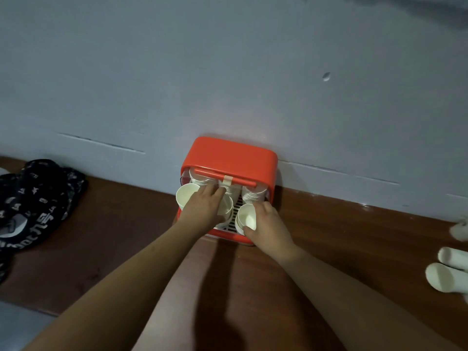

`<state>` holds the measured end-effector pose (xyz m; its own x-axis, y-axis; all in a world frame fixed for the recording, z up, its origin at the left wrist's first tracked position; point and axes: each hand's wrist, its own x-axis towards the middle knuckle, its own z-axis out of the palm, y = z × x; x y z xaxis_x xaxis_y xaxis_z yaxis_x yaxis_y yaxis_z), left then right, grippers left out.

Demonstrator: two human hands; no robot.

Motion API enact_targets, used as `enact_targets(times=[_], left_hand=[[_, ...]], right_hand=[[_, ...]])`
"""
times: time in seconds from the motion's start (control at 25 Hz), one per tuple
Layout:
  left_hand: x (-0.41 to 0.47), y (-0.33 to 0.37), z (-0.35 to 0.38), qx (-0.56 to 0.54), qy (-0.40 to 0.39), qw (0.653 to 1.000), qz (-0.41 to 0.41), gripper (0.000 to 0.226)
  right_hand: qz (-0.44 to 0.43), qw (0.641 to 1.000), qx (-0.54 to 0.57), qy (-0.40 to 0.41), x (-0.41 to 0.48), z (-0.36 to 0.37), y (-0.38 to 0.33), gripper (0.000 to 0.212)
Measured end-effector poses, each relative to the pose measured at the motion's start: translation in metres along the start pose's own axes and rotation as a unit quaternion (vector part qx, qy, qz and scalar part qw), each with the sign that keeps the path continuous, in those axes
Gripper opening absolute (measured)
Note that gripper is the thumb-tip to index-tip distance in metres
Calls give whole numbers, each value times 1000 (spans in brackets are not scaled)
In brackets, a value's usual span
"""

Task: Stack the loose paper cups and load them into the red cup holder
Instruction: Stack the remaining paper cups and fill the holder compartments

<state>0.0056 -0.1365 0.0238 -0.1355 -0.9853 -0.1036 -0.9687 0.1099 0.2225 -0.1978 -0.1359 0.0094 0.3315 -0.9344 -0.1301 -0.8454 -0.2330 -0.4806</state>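
The red cup holder (229, 153) stands on the brown table against the grey wall, its front open. Stacks of white paper cups (253, 195) stand inside it at the back. My left hand (202, 207) reaches into the holder's left side, between an open white cup (186, 196) at the left front and another cup (226, 207) in the middle; its fingers curl over the middle one. My right hand (269, 220) grips a short stack of white cups (245, 219) at the holder's right front, above the slatted white tray (236, 211).
A black cloth with white print (33, 203) lies at the table's left. Two white rounded objects (445, 269) sit at the right edge. The wall (228, 72) rises directly behind the holder. Bare brown tabletop (101, 236) lies in front.
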Motion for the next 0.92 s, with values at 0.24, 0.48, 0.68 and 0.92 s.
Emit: enact_targets(times=[0.24,0.48,0.68,0.92], left_hand=[[5,-9,16,45,-60,996,48,76],[8,-1,19,50,-71,995,53,74],[-1,19,5,-8,-22,1000,11,54],[-4,113,-15,-59,-20,998,20,46]], right_hand=[[0,1000,14,-4,15,17,2,64],[0,999,27,-22,12,17,6,70],[4,997,71,-8,-8,-13,23,66],[69,997,15,11,-85,-85,127,62]])
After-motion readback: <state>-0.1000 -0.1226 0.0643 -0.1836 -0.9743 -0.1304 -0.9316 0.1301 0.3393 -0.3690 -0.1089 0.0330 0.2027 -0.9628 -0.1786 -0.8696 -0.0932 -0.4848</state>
